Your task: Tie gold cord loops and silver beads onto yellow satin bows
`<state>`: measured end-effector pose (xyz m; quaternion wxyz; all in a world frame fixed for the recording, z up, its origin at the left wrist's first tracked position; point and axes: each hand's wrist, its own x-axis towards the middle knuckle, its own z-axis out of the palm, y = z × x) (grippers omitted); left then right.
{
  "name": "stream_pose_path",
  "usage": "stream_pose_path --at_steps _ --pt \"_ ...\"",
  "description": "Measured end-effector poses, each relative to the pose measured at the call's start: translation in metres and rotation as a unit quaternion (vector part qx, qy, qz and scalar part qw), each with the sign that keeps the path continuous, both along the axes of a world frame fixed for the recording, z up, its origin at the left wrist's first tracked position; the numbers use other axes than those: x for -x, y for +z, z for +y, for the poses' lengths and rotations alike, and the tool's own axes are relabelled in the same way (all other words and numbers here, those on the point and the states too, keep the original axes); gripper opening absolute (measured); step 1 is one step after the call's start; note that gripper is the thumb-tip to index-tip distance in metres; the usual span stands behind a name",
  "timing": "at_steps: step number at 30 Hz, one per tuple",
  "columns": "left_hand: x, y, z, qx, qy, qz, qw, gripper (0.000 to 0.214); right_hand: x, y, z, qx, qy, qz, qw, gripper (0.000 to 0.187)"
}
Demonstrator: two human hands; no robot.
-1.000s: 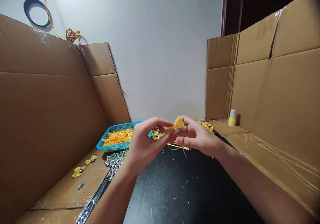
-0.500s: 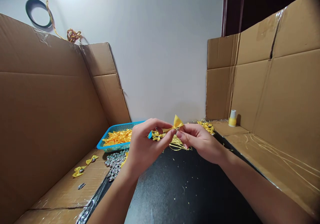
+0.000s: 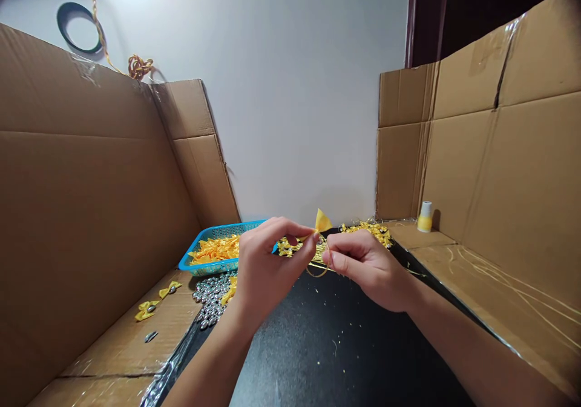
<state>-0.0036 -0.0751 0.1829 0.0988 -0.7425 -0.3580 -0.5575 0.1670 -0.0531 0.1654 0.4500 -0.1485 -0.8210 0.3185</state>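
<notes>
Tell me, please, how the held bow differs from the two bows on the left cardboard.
The held bow is pinched between left hand and right hand; the two bows lie untouched on cardboard. The held bow trails a thread loop; the two bows show silver centres. All are yellow.

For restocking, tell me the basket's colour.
Blue basket; the head view shows it best.

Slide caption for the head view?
Left hand and right hand hold a yellow bow and gold thread over a black table.
</notes>
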Motion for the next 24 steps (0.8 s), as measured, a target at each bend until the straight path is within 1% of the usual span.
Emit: stream_pose_path --at_steps 4,7,12,15,18,22,24 --pt "0.0 0.0 0.001 0.004 -0.003 0.002 1.0 0.006 0.0 -0.001 0.003 -0.001 0.006 -0.013 1.0 0.036" --pt "0.002 0.0 0.003 0.038 -0.013 0.005 0.999 0.003 0.0 -0.002 0.007 0.011 0.004 -0.018 1.0 0.036" --pt "0.004 0.001 0.004 0.147 -0.092 0.008 0.985 0.004 -0.003 -0.002 0.014 0.034 -0.01 0.022 0.999 0.038" --pt "0.003 0.001 0.005 0.188 -0.141 -0.016 0.972 0.004 -0.006 -0.001 0.017 0.051 -0.007 0.038 0.998 0.037" --pt "0.003 0.0 0.007 0.193 -0.176 -0.029 0.965 0.005 -0.009 0.0 0.019 0.055 -0.011 0.041 0.998 0.038" --pt "0.003 -0.001 0.011 0.156 -0.19 -0.033 0.969 0.011 -0.014 0.004 0.019 0.047 -0.017 0.032 0.998 0.036" --pt "0.003 -0.002 0.012 0.159 -0.2 -0.041 0.966 0.012 -0.017 0.006 0.018 0.044 -0.016 0.005 0.999 0.034"
